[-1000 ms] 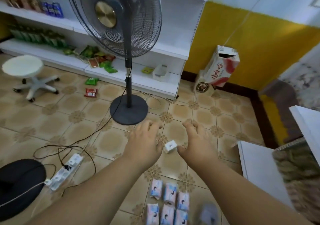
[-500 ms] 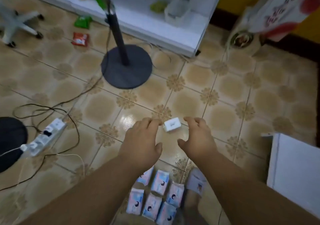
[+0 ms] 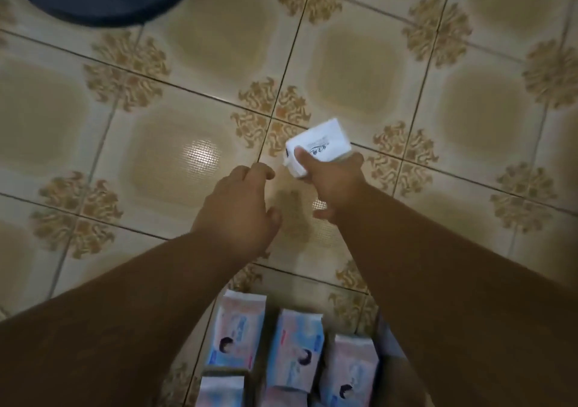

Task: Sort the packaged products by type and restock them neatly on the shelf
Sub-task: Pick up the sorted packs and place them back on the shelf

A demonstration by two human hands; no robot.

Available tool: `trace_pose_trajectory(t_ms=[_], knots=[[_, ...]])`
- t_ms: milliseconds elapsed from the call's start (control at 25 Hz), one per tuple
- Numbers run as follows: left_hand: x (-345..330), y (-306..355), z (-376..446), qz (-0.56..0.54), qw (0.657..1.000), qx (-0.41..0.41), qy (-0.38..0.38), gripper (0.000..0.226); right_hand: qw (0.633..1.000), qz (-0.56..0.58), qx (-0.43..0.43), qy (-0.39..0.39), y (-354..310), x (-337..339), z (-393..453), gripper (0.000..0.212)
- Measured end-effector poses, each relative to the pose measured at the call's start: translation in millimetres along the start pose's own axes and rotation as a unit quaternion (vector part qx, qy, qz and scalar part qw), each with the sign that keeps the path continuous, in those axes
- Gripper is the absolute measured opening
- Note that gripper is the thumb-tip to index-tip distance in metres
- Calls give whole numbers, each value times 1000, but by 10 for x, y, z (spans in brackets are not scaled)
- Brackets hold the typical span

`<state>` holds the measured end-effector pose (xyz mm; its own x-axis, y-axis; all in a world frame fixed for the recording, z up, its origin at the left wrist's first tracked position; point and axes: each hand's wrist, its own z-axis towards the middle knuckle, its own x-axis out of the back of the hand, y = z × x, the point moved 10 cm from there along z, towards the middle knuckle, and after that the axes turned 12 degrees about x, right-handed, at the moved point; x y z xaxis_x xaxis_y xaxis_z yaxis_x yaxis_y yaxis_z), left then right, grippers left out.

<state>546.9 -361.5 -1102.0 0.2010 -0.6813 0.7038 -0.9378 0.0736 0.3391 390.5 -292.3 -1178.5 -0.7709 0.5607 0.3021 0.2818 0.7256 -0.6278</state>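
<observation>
Above floor tiles (image 3: pixel 194 162), right hand (image 3: pixel 336 184) gripping white packet (image 3: pixel 319 143)

Left arm: bare, enters from the lower left, reaching toward the centre of the frame.
Left hand (image 3: pixel 239 208): back facing up, fingers loosely curled, holding nothing, thumb on its right side.
Right arm: bare, enters from the lower right, angled up toward the centre.
Right hand (image 3: pixel 334 178): just right of the left, fingers wrapped round a white pack (image 3: pixel 319 144), one fingertip on its top face.
</observation>
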Motion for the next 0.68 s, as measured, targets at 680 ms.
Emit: trace_pose_trajectory(t_ms=[680], knots=[[1877, 997, -1720, -665, 688, 223, -184, 28, 908, 349, 63, -223, -2134, 755, -2635, 82]])
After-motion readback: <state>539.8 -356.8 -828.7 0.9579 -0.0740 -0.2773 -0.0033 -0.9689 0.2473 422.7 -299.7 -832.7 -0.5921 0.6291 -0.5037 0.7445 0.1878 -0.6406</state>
